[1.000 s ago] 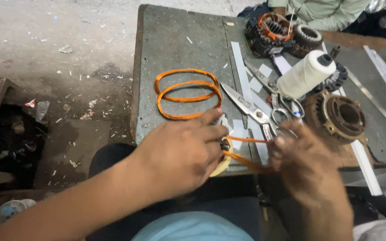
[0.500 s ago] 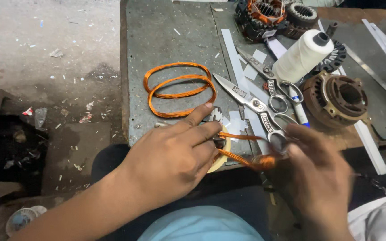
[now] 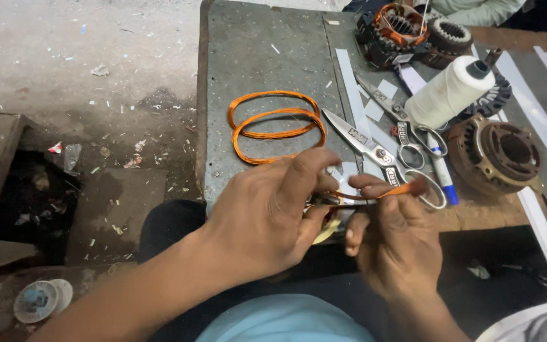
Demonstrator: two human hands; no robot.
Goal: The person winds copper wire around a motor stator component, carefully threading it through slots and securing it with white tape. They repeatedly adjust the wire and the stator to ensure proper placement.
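Copper wire coil (image 3: 375,193) apparently pinched between left hand (image 3: 267,221); right hand (image 3: 400,244).

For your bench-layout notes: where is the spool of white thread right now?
In the head view, the spool of white thread lies tilted at the workbench's far right, beside the scissors, just behind the rusty motor housing.

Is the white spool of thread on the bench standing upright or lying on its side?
Tipped. The white spool of thread lies slanted on the grey metal bench, its dark core end pointing up-right, resting against the scissors' handles.
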